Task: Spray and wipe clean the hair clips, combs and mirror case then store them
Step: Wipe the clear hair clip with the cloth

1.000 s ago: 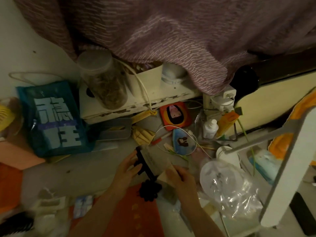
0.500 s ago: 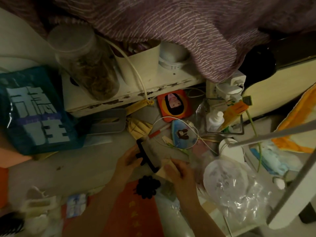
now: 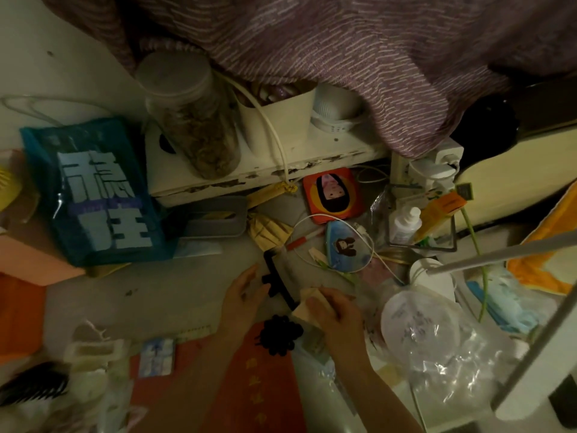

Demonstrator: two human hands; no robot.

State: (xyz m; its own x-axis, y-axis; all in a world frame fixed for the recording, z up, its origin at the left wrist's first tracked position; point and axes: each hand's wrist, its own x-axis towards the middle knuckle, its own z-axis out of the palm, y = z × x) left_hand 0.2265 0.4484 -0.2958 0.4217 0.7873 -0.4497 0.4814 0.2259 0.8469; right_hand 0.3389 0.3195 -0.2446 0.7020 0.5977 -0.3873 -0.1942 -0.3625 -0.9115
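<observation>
On the cluttered desk [image 3: 175,295], a clear jar [image 3: 190,117] holds brown bits; left hand [image 3: 242,295] grips a black clip [image 3: 278,279], right hand [image 3: 335,310] clenches a cloth [image 3: 307,306].

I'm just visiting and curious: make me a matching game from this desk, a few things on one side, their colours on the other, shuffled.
Things:
1. bag
2. jar
3. case
4. clip

Colours:
A. black
B. red, with a cartoon face
C. clear, brown contents
D. teal, pale lettering

Pairs: 1-D, 2-C, 3-B, 4-A
</observation>
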